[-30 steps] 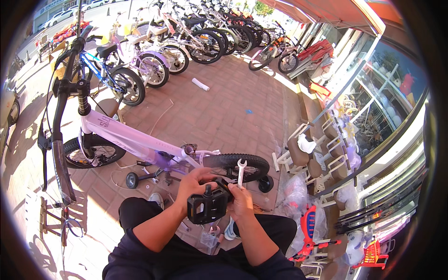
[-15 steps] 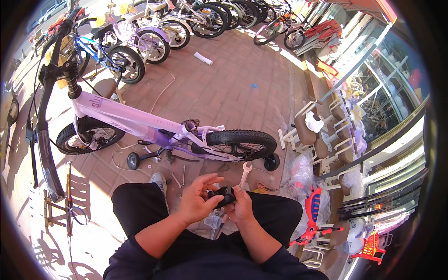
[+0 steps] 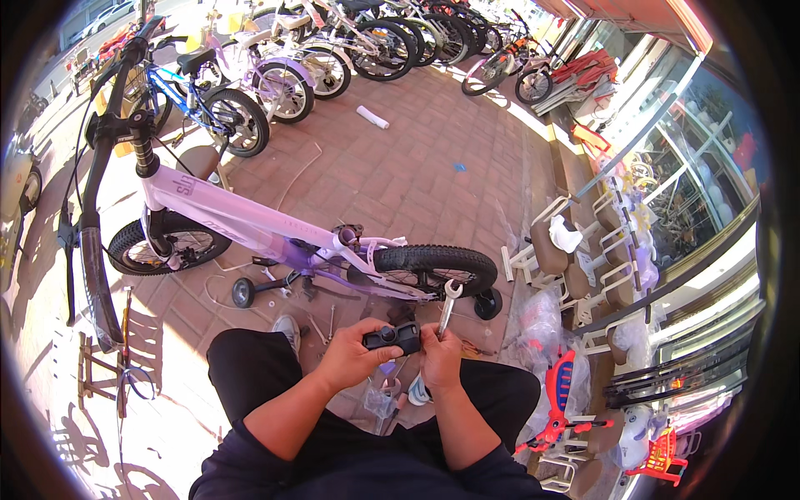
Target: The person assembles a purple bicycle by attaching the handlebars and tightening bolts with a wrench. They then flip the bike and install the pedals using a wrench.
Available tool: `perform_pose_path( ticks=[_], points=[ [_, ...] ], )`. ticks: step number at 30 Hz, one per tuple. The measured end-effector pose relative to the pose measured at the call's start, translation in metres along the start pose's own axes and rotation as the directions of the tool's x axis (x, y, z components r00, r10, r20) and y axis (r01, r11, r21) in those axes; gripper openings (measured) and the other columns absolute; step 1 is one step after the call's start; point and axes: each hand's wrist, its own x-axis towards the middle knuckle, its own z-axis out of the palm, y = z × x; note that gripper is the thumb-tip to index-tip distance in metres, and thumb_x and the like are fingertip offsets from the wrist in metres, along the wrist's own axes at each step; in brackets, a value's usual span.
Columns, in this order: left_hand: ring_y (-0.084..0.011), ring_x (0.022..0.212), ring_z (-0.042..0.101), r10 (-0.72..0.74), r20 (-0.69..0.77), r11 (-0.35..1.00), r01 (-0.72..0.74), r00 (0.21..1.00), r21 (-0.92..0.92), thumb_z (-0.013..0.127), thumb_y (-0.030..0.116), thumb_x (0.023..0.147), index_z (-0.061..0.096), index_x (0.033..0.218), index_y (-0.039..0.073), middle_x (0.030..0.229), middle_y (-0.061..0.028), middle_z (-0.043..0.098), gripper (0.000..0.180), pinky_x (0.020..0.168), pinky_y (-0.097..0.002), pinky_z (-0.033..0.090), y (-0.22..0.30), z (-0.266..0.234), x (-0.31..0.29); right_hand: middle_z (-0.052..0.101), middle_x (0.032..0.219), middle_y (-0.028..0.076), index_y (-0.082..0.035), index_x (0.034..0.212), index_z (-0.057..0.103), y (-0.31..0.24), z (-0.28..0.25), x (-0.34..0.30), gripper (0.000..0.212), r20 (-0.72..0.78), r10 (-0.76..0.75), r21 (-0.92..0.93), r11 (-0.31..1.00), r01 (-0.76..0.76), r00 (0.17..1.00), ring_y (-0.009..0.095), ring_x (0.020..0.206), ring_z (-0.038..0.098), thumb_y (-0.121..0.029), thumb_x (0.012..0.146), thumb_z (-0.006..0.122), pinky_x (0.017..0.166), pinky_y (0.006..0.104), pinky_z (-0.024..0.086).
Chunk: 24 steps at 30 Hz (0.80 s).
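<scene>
My left hand [image 3: 357,354] grips a black, blocky bicycle part that looks like a pedal [image 3: 402,337], thumb along its near edge. In my right hand [image 3: 440,358] a silver open-ended wrench [image 3: 448,308] stands with its jaw pointing up and away. The right fingers are close to the pedal's right end; whether they touch it cannot be made out. Just beyond both hands lies a pink and purple bicycle [image 3: 250,229], its rear tyre [image 3: 446,265] on the right and its handlebar [image 3: 96,225] at the far left.
A training wheel [image 3: 243,292] and loose wrenches [image 3: 332,321] are on the brick paving before me. Parked bicycles [image 3: 283,92] line the back. Seats with pale frames [image 3: 550,246], plastic wrapping [image 3: 537,317] and a red-blue toy part [image 3: 560,392] are at the right. A white roll [image 3: 372,117] lies farther off.
The pedal has been turned so a broader side faces up, and the right hand with the wrench has shifted slightly right. The whole view has also moved a little.
</scene>
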Motion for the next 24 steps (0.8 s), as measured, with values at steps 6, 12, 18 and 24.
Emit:
perform_pose_path(
  ticks=[6, 12, 18, 24],
  points=[
    [-0.0372, 0.087, 0.067, 0.338, -0.025, 0.832, -0.287, 0.941, 0.475, 0.081, 0.019, 0.078, 0.069, 0.103, 0.01, 0.095, -0.0138, 0.07, 0.029, 0.073, -0.0432, 0.054, -0.005, 0.0, 0.008, 0.059, 0.07, -0.005, 0.0, 0.097, 0.07, -0.053, 0.032, -0.034, 0.026, 0.231, -0.256, -0.518, 0.784, 0.341, 0.939, 0.003, 0.062, 0.052, -0.014, 0.081, 0.086, 0.056, 0.02, 0.041],
    [-0.0379, 0.088, 0.067, 0.384, 0.032, 0.783, -0.344, 0.923, 0.518, 0.08, 0.019, 0.077, 0.069, 0.101, 0.01, 0.093, -0.0135, 0.07, 0.028, 0.074, -0.0457, 0.054, -0.011, 0.0, 0.006, 0.065, 0.067, 0.005, -0.001, 0.092, 0.071, -0.043, 0.044, -0.029, 0.023, 0.363, -0.43, -0.638, 0.532, 0.557, 0.827, 0.009, 0.057, 0.058, -0.014, 0.079, 0.086, 0.054, 0.0252, 0.046],
    [-0.0398, 0.086, 0.067, 0.282, 0.116, 0.833, -0.303, 0.952, 0.462, 0.08, 0.025, 0.08, 0.07, 0.102, 0.011, 0.094, -0.0161, 0.07, 0.028, 0.071, -0.0456, 0.054, -0.021, 0.002, 0.002, 0.068, 0.071, 0.01, -0.003, 0.091, 0.072, -0.054, 0.037, -0.026, 0.017, 0.525, -0.296, -0.617, 0.513, 0.597, 0.798, 0.019, 0.06, 0.065, -0.016, 0.082, 0.081, 0.057, 0.0289, 0.049],
    [-0.0372, 0.083, 0.069, 0.003, 0.04, 0.886, -0.021, 0.999, 0.464, 0.083, 0.029, 0.079, 0.07, 0.105, 0.008, 0.094, -0.0184, 0.072, 0.036, 0.071, -0.0413, 0.055, -0.006, 0.001, 0.003, 0.067, 0.077, 0.001, -0.001, 0.103, 0.068, -0.062, 0.012, -0.009, 0.029, 0.394, -0.073, -0.657, 0.675, 0.336, 0.916, 0.006, 0.071, 0.059, -0.023, 0.088, 0.08, 0.063, 0.024, 0.049]
  ],
)
